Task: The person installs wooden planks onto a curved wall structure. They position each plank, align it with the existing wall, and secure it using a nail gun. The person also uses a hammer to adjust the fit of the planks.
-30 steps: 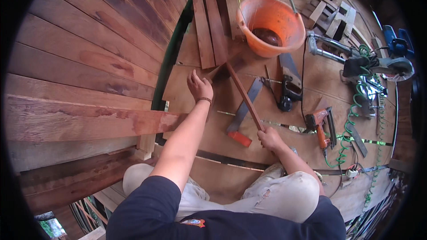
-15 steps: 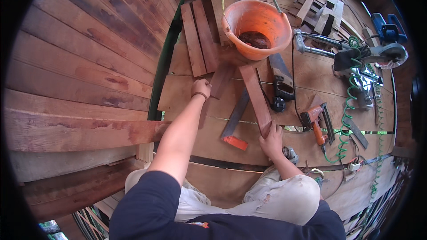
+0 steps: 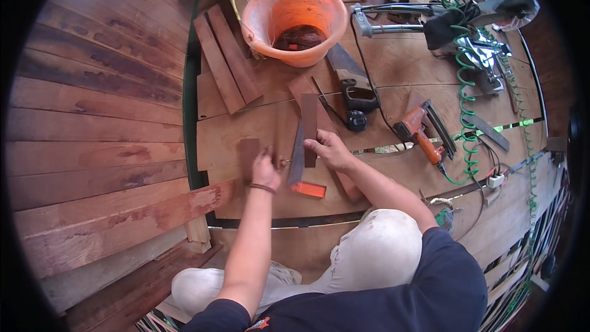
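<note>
My right hand (image 3: 330,150) is closed on the lower part of a short brown wooden board (image 3: 309,114), held above the bench with its length pointing away from me. My left hand (image 3: 267,171) is smeared by motion, its fingers partly curled, beside another short dark board (image 3: 249,155); whether it grips that board I cannot tell. Between the hands a try square lies with its dark blade (image 3: 296,160) and orange handle (image 3: 308,189). A longer reddish board (image 3: 348,185) runs under the raised one, partly hidden by it and my right hand.
An orange bucket (image 3: 335,18) stands beyond, beside two reddish planks (image 3: 228,61). Right of it lie a handsaw (image 3: 359,91), a round black tool (image 3: 356,120) and an orange nail gun (image 3: 421,130). A miter saw (image 3: 485,55) and green coiled hose (image 3: 465,98) sit farther right.
My right hand has left the longer board and now holds a short board up. The left hand has drawn back toward me. The view has shifted, with the bench things appearing farther left.
</note>
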Available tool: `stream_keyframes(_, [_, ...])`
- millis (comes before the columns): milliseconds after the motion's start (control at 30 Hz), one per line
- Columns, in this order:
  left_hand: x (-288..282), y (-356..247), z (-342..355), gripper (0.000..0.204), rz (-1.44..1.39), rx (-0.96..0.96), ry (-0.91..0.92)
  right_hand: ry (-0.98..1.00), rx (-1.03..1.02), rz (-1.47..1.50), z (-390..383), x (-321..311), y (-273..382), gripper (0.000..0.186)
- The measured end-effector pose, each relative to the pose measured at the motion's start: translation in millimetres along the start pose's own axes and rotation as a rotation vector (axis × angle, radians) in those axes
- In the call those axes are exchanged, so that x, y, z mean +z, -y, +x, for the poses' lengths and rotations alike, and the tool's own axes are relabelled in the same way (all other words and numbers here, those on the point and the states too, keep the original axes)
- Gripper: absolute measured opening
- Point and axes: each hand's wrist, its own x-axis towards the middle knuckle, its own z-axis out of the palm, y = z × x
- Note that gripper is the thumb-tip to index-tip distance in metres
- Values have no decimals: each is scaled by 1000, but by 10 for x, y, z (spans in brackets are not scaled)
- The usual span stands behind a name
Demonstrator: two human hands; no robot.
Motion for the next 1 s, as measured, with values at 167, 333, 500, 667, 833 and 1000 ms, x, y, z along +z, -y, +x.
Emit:
stream_keyframes(167, [-116, -292, 361, 12, 184, 160, 44, -44, 139, 79, -268, -241, -176, 20])
stream_keyframes(333, [269, 80, 424, 58, 893, 479, 3, -57, 100, -248, -344, -356, -348, 16])
stream_keyframes(500, [835, 530, -400, 64, 600, -87, 282, -165, 182, -186, -436, -314, -113, 30])
stream_keyframes(667, [694, 110, -695, 36, 1163, -18, 403, -663, -102, -620, -1004, -969, 642, 38])
stream_keyframes(833, [167, -503, -1160, 30, 1430, 94, 188, -506, 202, -1572, -1829, -2757, -154, 81])
stream_keyframes(1000, [-501, -194, -1554, 35, 876, -51, -140, -497, 339, -1352, -1543, -2876, -166, 77])
